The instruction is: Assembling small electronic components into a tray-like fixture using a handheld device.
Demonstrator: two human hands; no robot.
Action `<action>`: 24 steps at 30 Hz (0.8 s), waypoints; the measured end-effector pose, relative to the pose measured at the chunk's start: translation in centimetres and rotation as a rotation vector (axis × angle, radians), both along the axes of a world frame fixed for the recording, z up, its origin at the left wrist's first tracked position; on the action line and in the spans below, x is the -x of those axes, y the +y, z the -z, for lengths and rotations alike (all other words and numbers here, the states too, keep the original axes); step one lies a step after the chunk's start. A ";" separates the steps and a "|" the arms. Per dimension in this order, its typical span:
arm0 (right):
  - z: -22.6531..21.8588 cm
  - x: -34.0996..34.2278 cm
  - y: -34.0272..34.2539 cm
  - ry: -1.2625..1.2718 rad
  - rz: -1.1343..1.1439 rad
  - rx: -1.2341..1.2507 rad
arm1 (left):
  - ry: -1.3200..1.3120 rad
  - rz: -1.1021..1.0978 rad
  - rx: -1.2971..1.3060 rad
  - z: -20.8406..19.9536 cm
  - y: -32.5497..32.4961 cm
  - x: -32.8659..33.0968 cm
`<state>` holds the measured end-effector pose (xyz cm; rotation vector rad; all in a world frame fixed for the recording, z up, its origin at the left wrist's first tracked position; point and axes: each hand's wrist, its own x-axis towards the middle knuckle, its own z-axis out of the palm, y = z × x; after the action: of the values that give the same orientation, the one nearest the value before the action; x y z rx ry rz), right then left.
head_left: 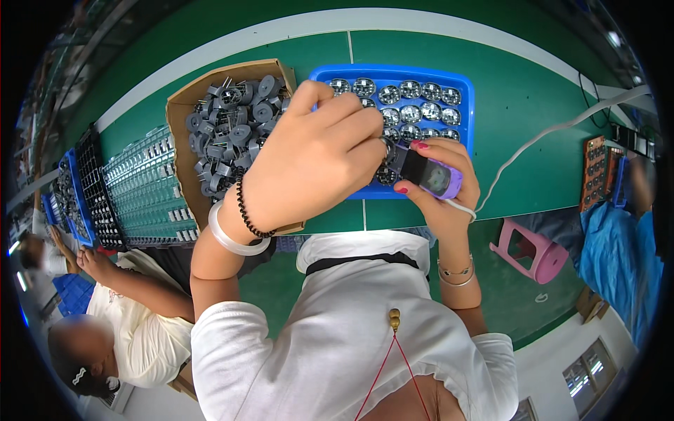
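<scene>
My right hand point(449, 175) grips a small purple and black handheld device point(437, 177) with a white cable running from its end. The device's black end points left, toward a shiny round part point(387, 151) beside my left fingertips. My left hand point(323, 147) is closed, back of the hand up, over the left side of a blue tray point(470, 105). Its fingertips are mostly hidden, so what they pinch cannot be made out. Rows of shiny, faceted round parts point(410, 114) lie in the tray. A cardboard box point(184, 168) of grey round components with wire leads point(240, 135) stands left, partly behind my left wrist.
The green table point(519, 119) has a pale cable point(540, 131) crossing its right side. Racks of small parts point(140, 175) stand left of the box. A co-worker point(151, 309) sits at the left. A pink stool point(537, 252) and a person in blue point(611, 245) are right.
</scene>
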<state>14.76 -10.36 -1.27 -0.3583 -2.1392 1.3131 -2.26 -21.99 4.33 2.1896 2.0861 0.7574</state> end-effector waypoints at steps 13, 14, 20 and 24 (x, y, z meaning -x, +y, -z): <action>-0.3 -0.2 0.0 -0.014 0.009 -0.018 | -0.062 0.017 -0.016 0.6 0.4 -1.0; -0.3 -0.1 0.0 -0.014 0.009 -0.017 | -0.072 0.016 0.007 0.6 0.5 -1.0; 0.4 -0.6 0.2 0.010 0.153 -0.015 | 0.091 -0.016 0.270 0.4 -0.3 1.5; 0.7 -1.1 1.1 0.037 0.183 0.056 | 0.164 -0.072 0.299 2.6 -0.8 1.5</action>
<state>15.85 -9.26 -1.95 -0.5356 -1.9906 1.2659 -3.77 -22.76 1.73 2.0841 2.1925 0.2519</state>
